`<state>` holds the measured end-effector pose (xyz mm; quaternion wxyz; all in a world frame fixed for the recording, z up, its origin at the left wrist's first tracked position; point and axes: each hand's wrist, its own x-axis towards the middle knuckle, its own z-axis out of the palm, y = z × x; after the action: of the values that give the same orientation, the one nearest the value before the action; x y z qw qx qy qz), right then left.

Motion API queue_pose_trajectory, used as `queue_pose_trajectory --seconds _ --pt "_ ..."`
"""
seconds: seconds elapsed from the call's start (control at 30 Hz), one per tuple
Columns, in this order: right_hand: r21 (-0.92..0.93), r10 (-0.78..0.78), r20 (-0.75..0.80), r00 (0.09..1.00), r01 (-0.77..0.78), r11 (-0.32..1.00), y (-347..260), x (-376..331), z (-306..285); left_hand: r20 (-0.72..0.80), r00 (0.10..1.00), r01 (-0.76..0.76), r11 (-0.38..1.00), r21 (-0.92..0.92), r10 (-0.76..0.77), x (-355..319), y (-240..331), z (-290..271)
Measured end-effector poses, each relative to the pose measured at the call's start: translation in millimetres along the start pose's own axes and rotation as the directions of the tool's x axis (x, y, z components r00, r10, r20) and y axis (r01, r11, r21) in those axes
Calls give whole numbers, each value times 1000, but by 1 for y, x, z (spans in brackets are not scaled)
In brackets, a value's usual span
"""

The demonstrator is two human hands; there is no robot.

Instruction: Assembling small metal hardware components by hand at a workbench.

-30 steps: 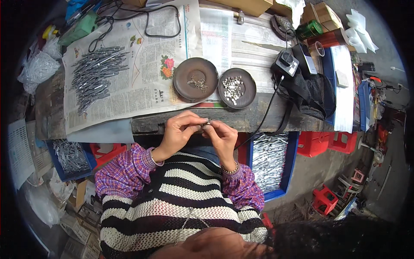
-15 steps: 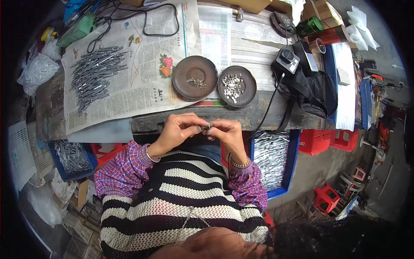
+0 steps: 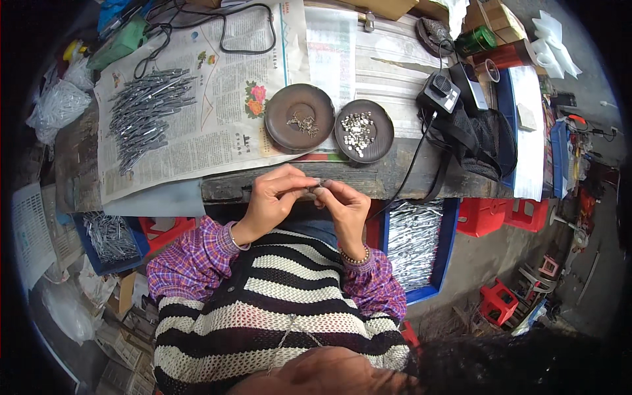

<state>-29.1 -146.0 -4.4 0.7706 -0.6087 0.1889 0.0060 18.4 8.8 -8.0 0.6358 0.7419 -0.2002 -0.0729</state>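
Observation:
Both hands meet in front of my chest at the table's near edge, fingertips touching. My left hand (image 3: 280, 194) is closed in a pinch. Opposite it, my right hand (image 3: 343, 204) also pinches, thumb against forefinger. A tiny dark piece sits between the fingertips, too small and covered to name. Just beyond the hands stand two round dark dishes: the left dish (image 3: 280, 135) holds small brassy pins (image 3: 303, 124), the right dish (image 3: 382, 141) small shiny silver pieces (image 3: 357, 133). A heap of thin grey metal rods (image 3: 148, 112) lies on newspaper at the left.
Newspaper (image 3: 217, 131) covers the table's left part. A blue tray (image 3: 449, 250) of shiny metal parts is below the edge on the right, another blue tray (image 3: 99, 266) on the left. A black device (image 3: 439, 92) with a cable and a black mesh bag (image 3: 484, 145) lie right.
The right hand has turned, its fingers angled more to the upper left and pressed closer to the left fingertips. The left hand has shifted slightly; the small piece is now more covered.

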Motion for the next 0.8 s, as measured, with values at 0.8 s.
queue_pose_trajectory --seconds 0.8 --pt "157 26 -26 999 -21 987 14 2 2 -46 997 57 994 -93 -61 -2 2 4"
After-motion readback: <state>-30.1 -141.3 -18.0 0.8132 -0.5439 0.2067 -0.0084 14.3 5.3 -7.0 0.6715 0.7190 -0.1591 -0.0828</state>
